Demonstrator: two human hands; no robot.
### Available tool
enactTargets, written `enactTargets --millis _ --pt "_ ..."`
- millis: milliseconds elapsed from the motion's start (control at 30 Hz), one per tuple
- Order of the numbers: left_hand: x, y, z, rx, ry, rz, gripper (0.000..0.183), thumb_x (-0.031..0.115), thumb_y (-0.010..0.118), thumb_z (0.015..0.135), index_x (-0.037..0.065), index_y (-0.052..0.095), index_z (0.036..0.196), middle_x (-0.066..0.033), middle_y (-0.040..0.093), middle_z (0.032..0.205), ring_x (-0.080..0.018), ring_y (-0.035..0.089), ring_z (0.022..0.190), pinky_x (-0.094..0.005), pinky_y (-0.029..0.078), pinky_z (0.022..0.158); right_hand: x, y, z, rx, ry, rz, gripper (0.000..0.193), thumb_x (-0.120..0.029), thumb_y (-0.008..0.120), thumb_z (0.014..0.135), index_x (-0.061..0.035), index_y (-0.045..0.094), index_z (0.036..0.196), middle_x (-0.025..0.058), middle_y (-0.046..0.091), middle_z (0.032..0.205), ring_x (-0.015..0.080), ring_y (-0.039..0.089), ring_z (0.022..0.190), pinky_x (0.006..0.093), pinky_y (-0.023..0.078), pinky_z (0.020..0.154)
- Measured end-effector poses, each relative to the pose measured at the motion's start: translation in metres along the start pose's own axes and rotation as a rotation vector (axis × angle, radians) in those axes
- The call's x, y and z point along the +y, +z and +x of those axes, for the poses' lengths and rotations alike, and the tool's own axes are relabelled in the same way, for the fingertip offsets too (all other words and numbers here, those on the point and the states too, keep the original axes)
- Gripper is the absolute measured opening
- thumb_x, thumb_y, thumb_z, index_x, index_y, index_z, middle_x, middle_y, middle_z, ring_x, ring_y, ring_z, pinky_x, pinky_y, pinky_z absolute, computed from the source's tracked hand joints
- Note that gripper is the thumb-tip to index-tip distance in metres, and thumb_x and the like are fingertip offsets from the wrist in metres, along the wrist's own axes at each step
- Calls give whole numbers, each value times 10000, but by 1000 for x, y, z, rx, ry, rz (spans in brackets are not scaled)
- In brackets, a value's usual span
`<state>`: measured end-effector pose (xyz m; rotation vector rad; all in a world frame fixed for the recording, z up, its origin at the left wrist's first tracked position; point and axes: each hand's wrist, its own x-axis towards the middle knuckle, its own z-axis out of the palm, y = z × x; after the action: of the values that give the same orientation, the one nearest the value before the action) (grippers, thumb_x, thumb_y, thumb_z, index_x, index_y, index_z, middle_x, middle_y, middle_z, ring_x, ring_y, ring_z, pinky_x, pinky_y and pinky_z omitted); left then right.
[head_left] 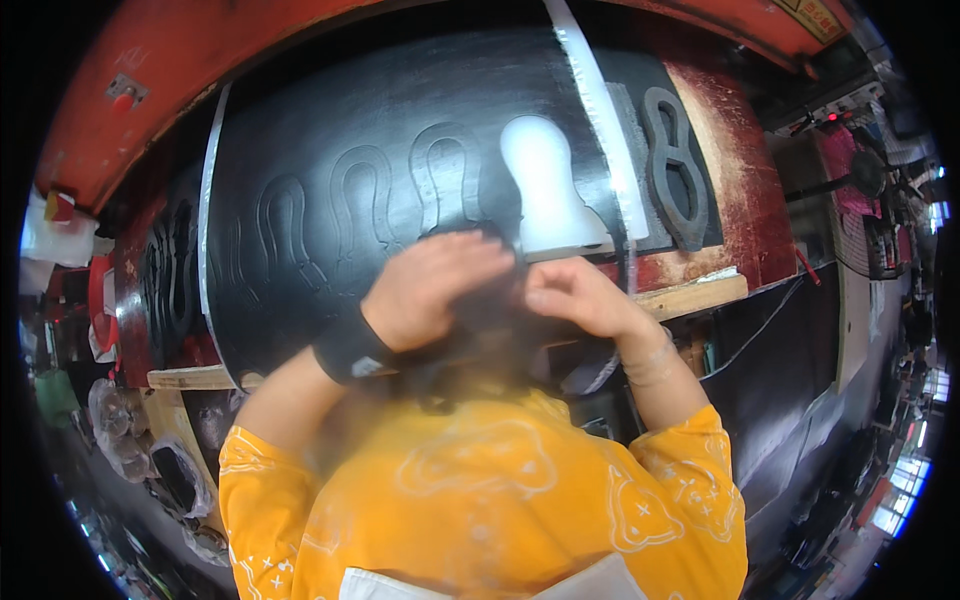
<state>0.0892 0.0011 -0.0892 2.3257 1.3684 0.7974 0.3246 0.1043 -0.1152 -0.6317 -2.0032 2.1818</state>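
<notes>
A black sheet (310, 130) with several shoe-sole-shaped outlines spreads in front of me. My left hand (435, 288), with a black band at its wrist, is over the sheet's near edge, fingers stretched out together. A dark, blurred patch lies below its fingers; whether the hand touches anything there is hidden. Close to its fingertips, my right hand (580, 298) is curled with thumb and fingers together. What it holds, if anything, cannot be made out. Just beyond the right hand is a white sole-shaped area (545, 180) in line with the outlines.
A white strip (603, 130) crosses the sheet's right side, and a narrow pale strip (213, 190) marks its left. A dark figure-eight-shaped frame (657, 170) lies farther right on the worn red table (735, 160). Wooden edging (690, 297) runs along the front. A red machine panel (160, 75) stands behind.
</notes>
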Motion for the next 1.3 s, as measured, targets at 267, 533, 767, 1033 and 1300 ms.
enactTargets --millis 267,533,767,1033,1300 --pt "-22 -141 -9 541 -264 -481 338 -19 483 927 -35 565 1255 -147 588 1269 -233 564 1164 -345 446 969 -49 60 9 314 -235 -489 120 -111 666 817 -5 609 811 132 658 984 215 646 909 320 496 790" --pt "-68 -159 -21 688 -461 288 473 -97 562 785 23 572 1242 -144 657 1055 -226 625 930 -294 480 830 2 79 76 -128 194 -45 264 -254 623 899 -8 693 837 19 677 791 69 576 772 250 461 756" --pt "-50 -190 -38 661 25 -96 559 -23 555 823 103 480 1362 -104 665 1041 -176 638 836 -256 505 703 4 72 67 -174 175 -32 326 -317 609 906 -18 706 817 29 679 781 80 575 773 254 449 763" --pt "-22 -27 -90 -6 95 92 617 -37 620 651 64 561 1257 -145 570 1278 -314 511 1232 -452 409 1026 0 67 60 -208 19 319 350 -310 591 912 -3 626 749 66 684 884 121 589 866 268 451 798" --pt "-67 -206 -83 590 -244 675 412 -8 652 756 22 632 1166 -113 664 1096 -268 591 777 -330 467 754 -59 122 45 571 -93 -536 163 -182 667 808 -26 619 806 121 650 881 249 638 786 338 502 716"
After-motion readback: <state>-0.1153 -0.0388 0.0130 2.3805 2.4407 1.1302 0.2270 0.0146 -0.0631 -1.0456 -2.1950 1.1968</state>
